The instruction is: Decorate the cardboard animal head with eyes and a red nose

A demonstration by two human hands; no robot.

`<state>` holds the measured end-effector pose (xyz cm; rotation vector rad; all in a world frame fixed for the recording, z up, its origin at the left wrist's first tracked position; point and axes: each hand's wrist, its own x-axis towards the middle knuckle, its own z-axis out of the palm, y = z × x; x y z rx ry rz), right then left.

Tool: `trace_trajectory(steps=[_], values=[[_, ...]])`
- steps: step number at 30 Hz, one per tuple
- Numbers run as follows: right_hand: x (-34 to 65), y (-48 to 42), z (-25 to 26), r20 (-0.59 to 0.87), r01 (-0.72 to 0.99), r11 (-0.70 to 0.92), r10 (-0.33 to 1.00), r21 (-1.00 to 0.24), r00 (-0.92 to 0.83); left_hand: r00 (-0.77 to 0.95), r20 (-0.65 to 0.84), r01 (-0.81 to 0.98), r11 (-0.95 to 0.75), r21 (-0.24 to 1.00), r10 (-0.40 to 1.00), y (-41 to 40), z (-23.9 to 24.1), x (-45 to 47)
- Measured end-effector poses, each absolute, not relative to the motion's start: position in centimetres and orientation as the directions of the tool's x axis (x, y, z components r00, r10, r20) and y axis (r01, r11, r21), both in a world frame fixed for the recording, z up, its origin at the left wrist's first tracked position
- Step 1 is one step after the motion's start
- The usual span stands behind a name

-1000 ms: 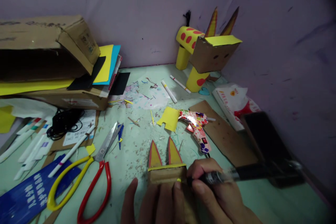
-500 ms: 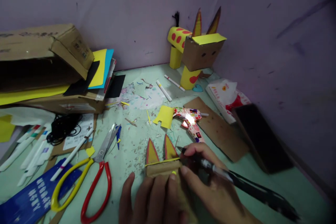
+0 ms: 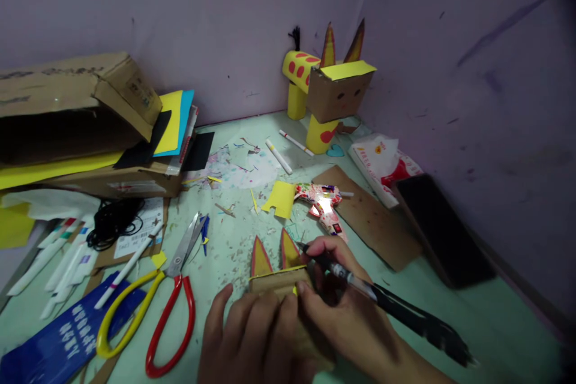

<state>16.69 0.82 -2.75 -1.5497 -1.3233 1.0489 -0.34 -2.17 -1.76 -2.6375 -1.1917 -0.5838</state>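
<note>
My left hand (image 3: pixel 245 333) lies over a small cardboard box (image 3: pixel 275 281) with a yellow top strip and two pointed ears (image 3: pixel 272 255), fingers closed on it. My right hand (image 3: pixel 339 306) grips a black marker pen (image 3: pixel 382 297), its tip at the box's right top corner beside the right ear. A finished cardboard animal (image 3: pixel 330 93) with a yellow red-spotted body stands at the back against the wall.
Large scissors (image 3: pixel 148 291) with yellow and red handles lie to the left. A patterned glue gun (image 3: pixel 326 207), yellow paper scrap (image 3: pixel 281 198) and cardboard strip (image 3: pixel 366 216) lie ahead. Cardboard boxes with coloured sheets (image 3: pixel 90 126), white markers (image 3: pixel 58 249), a tissue pack (image 3: pixel 382 165) and dark slab (image 3: pixel 443 228) surround them.
My right hand turned the pen from level to slanting, tip now up by the box's right ear. The view drifted right, so the scene shifted left. My left hand stayed on the box.
</note>
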Motion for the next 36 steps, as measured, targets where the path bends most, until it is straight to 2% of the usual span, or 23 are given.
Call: trace_trajectory(steps=[3,6,7,8,10,12,16,25,36], values=[[16.6,0.6,-2.9,-0.074,0.304,-0.112,0.988,-0.946,0.134,0.453,0.413,0.79,-0.57,0.224,0.79,-0.8,-0.1,-0.9],[16.6,0.5,-3.2,-0.059,0.269,-0.095,0.988,-0.958,0.142,0.355,0.303,0.754,-0.463,0.467,0.884,1.4,1.2,-0.3],[16.6,0.5,-3.2,-0.056,0.257,-0.09,0.989,-0.962,0.135,0.331,0.21,0.736,-0.391,0.553,0.92,2.3,1.5,0.0],[16.6,0.6,-3.1,-0.055,0.248,-0.088,0.989,-0.965,0.136,0.356,0.051,0.712,-0.306,0.632,0.933,3.1,1.8,0.4],[16.5,0.7,-3.0,-0.054,0.238,-0.086,0.989,-0.967,0.138,0.382,-0.187,0.696,-0.148,0.702,0.905,4.7,2.2,1.2],[16.5,0.9,-2.8,-0.037,0.24,-0.071,0.989,-0.968,0.143,0.43,-0.295,0.703,-0.112,0.702,0.853,5.8,2.6,1.8],[16.4,0.9,-2.9,0.008,0.248,-0.03,0.989,-0.968,0.15,0.495,-0.365,0.706,-0.119,0.698,0.788,6.7,3.1,2.2],[16.6,0.4,-3.9,0.015,0.279,-0.035,0.985,-0.96,0.172,0.626,-0.374,0.618,-0.141,0.774,0.685,8.0,2.3,1.9],[16.7,0.2,-4.1,0.005,0.257,-0.035,0.988,-0.966,0.154,0.646,-0.407,0.584,-0.074,0.809,0.645,8.6,2.0,2.1]])
